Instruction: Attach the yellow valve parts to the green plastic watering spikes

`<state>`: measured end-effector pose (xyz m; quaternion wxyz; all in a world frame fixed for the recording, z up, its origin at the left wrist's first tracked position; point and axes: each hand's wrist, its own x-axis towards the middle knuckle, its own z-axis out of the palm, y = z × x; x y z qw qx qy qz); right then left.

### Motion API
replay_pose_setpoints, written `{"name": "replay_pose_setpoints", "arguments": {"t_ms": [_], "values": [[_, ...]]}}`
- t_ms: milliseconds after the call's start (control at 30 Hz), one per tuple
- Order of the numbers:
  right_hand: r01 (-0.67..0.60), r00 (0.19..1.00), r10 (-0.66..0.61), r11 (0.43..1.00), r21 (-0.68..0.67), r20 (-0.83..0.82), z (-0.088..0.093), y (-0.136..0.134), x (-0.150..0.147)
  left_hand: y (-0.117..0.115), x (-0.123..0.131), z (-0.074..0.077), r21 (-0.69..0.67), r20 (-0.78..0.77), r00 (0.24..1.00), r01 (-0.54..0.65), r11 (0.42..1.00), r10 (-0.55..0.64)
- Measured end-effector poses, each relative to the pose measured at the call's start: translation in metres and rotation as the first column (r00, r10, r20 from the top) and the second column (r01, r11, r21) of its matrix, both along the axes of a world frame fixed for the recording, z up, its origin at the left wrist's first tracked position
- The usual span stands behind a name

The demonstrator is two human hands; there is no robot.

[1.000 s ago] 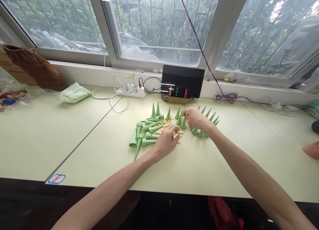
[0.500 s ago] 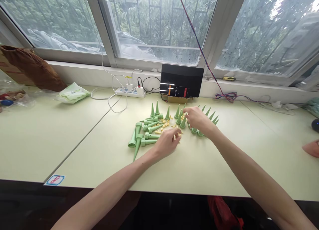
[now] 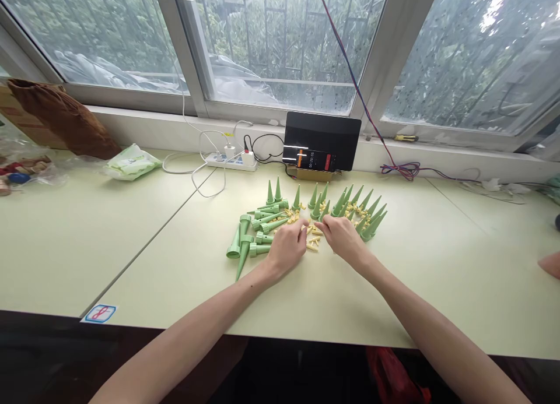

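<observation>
My left hand (image 3: 287, 244) rests low over the table with its fingers curled together; whatever lies between them, if anything, is hidden. Close by on its right, my right hand (image 3: 343, 236) has thumb and fingertips pinched beside small yellow pieces (image 3: 313, 248), and what they grip is too small to make out. Left of my left hand, several hollow green cones (image 3: 245, 251) lie on their sides, some overlapping. Other green cones stand point up behind the hands, including one cone (image 3: 296, 198) and a curved cluster (image 3: 371, 224) at the right with yellow pieces among it.
A black tablet (image 3: 321, 137) leans on a small cardboard stand at the window. Left of it sits a white power strip (image 3: 236, 164) with cables. A green-white packet (image 3: 132, 161) and a brown bag (image 3: 61, 119) are farther left. Bundled wires (image 3: 405, 169) lie at the back right.
My right hand has moved from the standing cones toward me and leftward, close to my left hand. The left hand has shifted slightly, its fingers now drawn more together.
</observation>
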<state>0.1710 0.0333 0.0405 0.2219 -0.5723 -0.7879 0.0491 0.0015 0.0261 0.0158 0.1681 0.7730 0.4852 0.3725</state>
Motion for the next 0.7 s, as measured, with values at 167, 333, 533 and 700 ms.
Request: {"name": "replay_pose_setpoints", "arguments": {"t_ms": [167,333,533,700], "values": [[0.042,0.999,-0.042,0.999,0.006,0.009,-0.019,-0.001,0.002,0.002,-0.002,0.002,0.013,0.059,0.996,-0.070,0.997,0.069],[-0.010,0.998,0.010,1.000,-0.007,-0.067,-0.028,-0.004,0.005,0.000,-0.001,0.000,0.027,0.079,0.996,-0.030,0.999,0.028],[-0.030,0.991,0.025,0.999,-0.039,-0.133,-0.034,-0.003,0.006,0.001,-0.001,-0.002,0.038,0.079,0.997,-0.018,0.999,0.015],[-0.035,0.986,0.029,0.999,-0.038,-0.162,-0.037,-0.001,0.005,0.000,-0.001,-0.001,0.008,0.053,0.998,0.039,0.999,-0.039]]}}
